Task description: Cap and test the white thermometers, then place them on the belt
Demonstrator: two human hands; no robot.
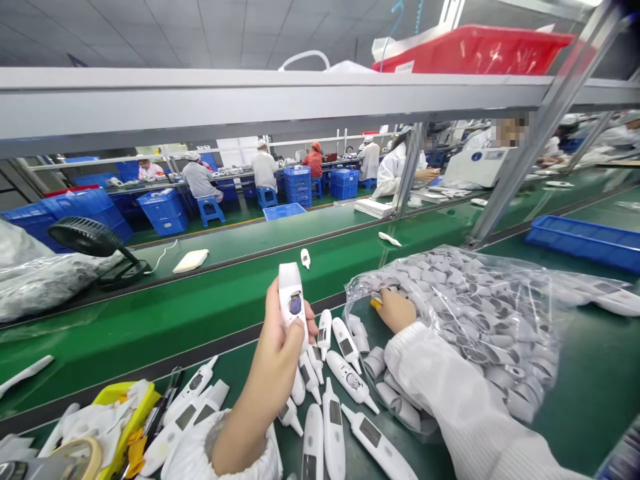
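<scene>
My left hand (287, 340) is wrapped round a white ear thermometer (291, 300), held upright with its wide capped end up and the thumb below its round button. My right hand (397, 310) is at the mouth of a clear plastic bag (543, 327) full of grey-white plastic caps (480, 300). Its fingers are curled in, with something yellow on one fingertip; what they hold, if anything, is hidden. Between my arms, several white thermometers with narrow probe tips, one of them a thermometer (334, 427) with a dark display, lie loose on the green bench.
A green conveyor belt (225, 293) crosses ahead, carrying a small thermometer (305, 259). At lower left stands a yellow tray (120, 427) with tape and scraps. A black fan (90, 240), a blue tray (585, 240) and a metal post (540, 133) flank the line. Co-workers sit beyond.
</scene>
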